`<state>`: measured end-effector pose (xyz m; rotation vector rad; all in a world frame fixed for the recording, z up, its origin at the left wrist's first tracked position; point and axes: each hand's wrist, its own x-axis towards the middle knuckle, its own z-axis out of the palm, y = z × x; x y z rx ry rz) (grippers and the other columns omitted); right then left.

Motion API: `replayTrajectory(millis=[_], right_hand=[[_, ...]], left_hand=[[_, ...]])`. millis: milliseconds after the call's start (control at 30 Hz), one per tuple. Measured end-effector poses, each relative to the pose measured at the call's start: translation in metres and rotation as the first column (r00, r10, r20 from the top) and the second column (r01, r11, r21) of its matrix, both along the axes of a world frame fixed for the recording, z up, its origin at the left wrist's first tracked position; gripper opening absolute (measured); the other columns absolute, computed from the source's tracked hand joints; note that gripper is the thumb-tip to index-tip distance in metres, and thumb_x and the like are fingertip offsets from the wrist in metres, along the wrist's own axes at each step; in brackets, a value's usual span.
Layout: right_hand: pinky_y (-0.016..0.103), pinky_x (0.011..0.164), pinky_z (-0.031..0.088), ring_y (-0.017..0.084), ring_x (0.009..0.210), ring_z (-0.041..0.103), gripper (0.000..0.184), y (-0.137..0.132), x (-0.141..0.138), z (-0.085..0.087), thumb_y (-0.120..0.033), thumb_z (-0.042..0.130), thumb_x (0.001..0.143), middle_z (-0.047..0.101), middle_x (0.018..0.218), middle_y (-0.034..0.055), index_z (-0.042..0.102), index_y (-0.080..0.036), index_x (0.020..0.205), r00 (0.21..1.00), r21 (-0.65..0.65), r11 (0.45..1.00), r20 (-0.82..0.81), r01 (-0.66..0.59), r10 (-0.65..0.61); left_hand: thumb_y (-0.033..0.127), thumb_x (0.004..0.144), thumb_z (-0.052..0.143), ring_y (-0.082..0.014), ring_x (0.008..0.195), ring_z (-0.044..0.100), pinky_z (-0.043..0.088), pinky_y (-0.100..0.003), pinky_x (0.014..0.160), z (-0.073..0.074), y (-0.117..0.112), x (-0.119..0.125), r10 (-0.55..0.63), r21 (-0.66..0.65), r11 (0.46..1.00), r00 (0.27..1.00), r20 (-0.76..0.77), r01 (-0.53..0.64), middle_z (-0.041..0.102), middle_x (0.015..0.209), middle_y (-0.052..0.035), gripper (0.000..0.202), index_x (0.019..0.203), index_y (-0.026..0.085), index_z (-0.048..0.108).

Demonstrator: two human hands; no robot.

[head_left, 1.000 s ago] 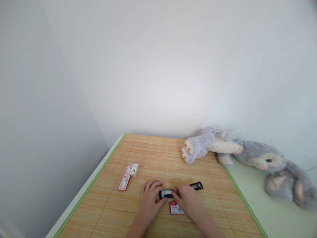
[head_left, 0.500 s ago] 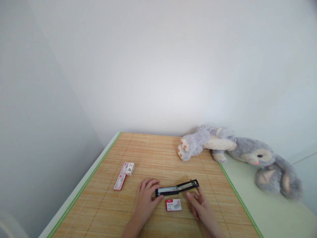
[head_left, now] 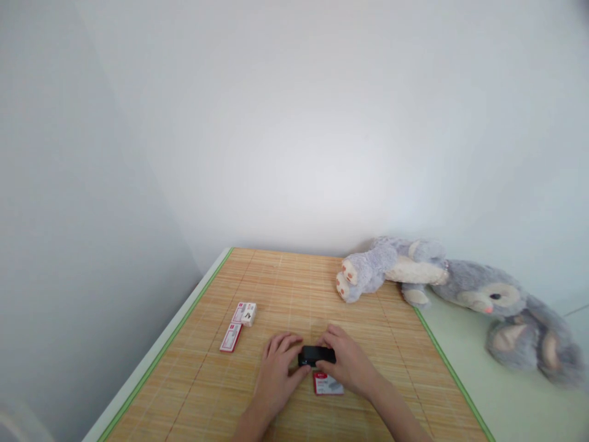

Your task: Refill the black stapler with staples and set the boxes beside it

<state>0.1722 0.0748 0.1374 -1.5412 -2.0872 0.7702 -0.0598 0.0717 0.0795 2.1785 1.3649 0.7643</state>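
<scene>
A black stapler (head_left: pixel 316 354), folded closed, lies on the bamboo mat between my two hands. My left hand (head_left: pixel 279 372) grips its left end, thumb on the near side and fingers on the far side. Around the right end, my right hand (head_left: pixel 346 361) has its fingers and thumb wrapped, hiding that end. Just in front of the stapler lies a red and white staple box (head_left: pixel 327 385), its right edge close under my right hand.
Several small red and white boxes (head_left: pixel 230 337) sit together on the mat to the left. A grey plush rabbit (head_left: pixel 414 270) lies across the back right edge. The bamboo mat (head_left: pixel 276 288) has a green border, with walls behind and to the left.
The stapler was spread open; its top has now swung over to the left and folded shut. My right hand moved left and up, onto the stapler. The view shifted slightly.
</scene>
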Motion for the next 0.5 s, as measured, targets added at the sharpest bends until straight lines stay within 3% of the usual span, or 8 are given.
replayTrajectory(millis=[67, 133, 200, 267, 333, 400, 500], right_hand=[[0.028, 0.082, 0.041, 0.021, 0.096, 0.059, 0.021, -0.001, 0.015, -0.007, -0.022, 0.072, 0.073, 0.063, 0.102, 0.0021, 0.068, -0.024, 0.093, 0.996, 0.008, 0.996, -0.028, 0.088, -0.088], [0.029, 0.080, 0.041, 0.021, 0.091, 0.059, 0.021, -0.001, 0.031, -0.015, -0.027, 0.071, 0.076, 0.064, 0.098, 0.0020, 0.069, -0.024, 0.097, 0.977, -0.011, 0.980, -0.070, 0.200, -0.200], [0.029, 0.074, 0.040, 0.020, 0.081, 0.058, 0.027, -0.001, 0.045, -0.023, -0.033, 0.069, 0.080, 0.064, 0.087, 0.0003, 0.070, -0.023, 0.105, 0.956, -0.049, 0.960, -0.097, 0.274, -0.278], [0.029, 0.067, 0.038, 0.019, 0.070, 0.055, 0.034, -0.002, 0.055, -0.029, -0.040, 0.068, 0.082, 0.059, 0.073, -0.0027, 0.070, -0.022, 0.111, 0.944, -0.086, 0.948, -0.106, 0.305, -0.313], [0.029, 0.063, 0.036, 0.018, 0.064, 0.052, 0.039, -0.004, 0.063, -0.033, -0.046, 0.068, 0.083, 0.055, 0.064, -0.0047, 0.072, -0.021, 0.112, 0.933, -0.116, 0.939, -0.122, 0.325, -0.338], [0.029, 0.062, 0.036, 0.018, 0.062, 0.051, 0.042, -0.010, 0.068, -0.037, -0.052, 0.067, 0.084, 0.054, 0.063, -0.0047, 0.073, -0.020, 0.111, 0.923, -0.130, 0.931, -0.138, 0.342, -0.359], [0.029, 0.060, 0.035, 0.018, 0.061, 0.051, 0.049, -0.026, 0.068, -0.045, -0.060, 0.065, 0.087, 0.054, 0.062, -0.0043, 0.074, -0.020, 0.114, 0.892, -0.140, 0.914, -0.205, 0.381, -0.403]], left_hand=[[0.023, 0.093, 0.056, -0.0271, 0.134, 0.050, 0.038, -0.052, 0.117, 0.003, -0.003, 0.001, 0.014, 0.010, 1.000, 0.999, 0.043, -0.015, 0.063, 0.139, -0.0039, 0.041, 0.132, 0.033, 0.064], [0.008, 0.087, 0.045, -0.0243, 0.134, 0.050, 0.039, -0.049, 0.117, 0.012, -0.008, 0.009, -0.046, 0.004, 0.999, 0.997, 0.066, 0.046, 0.062, 0.141, -0.0026, 0.057, 0.135, 0.034, 0.062], [0.002, 0.075, 0.045, -0.0233, 0.137, 0.048, 0.037, -0.049, 0.119, 0.026, -0.017, 0.026, -0.230, -0.016, 0.973, 0.972, 0.051, 0.231, 0.060, 0.144, 0.0014, 0.072, 0.135, 0.038, 0.061], [0.001, 0.066, 0.049, -0.0241, 0.139, 0.046, 0.030, -0.051, 0.124, 0.042, -0.026, 0.045, -0.442, -0.032, 0.896, 0.897, 0.027, 0.443, 0.059, 0.145, 0.0040, 0.081, 0.136, 0.041, 0.060], [0.002, 0.061, 0.051, -0.0245, 0.136, 0.048, 0.026, -0.051, 0.126, 0.051, -0.031, 0.059, -0.550, -0.050, 0.834, 0.835, 0.017, 0.550, 0.062, 0.141, 0.0045, 0.084, 0.136, 0.041, 0.060], [0.003, 0.060, 0.052, -0.0245, 0.133, 0.050, 0.028, -0.049, 0.126, 0.051, -0.029, 0.060, -0.521, -0.079, 0.850, 0.853, 0.023, 0.521, 0.063, 0.139, 0.0037, 0.087, 0.138, 0.041, 0.058], [0.006, 0.064, 0.055, -0.0267, 0.139, 0.045, 0.033, -0.049, 0.124, 0.034, -0.015, 0.036, -0.322, -0.133, 0.937, 0.946, 0.031, 0.323, 0.056, 0.148, -0.0001, 0.092, 0.149, 0.038, 0.048]])
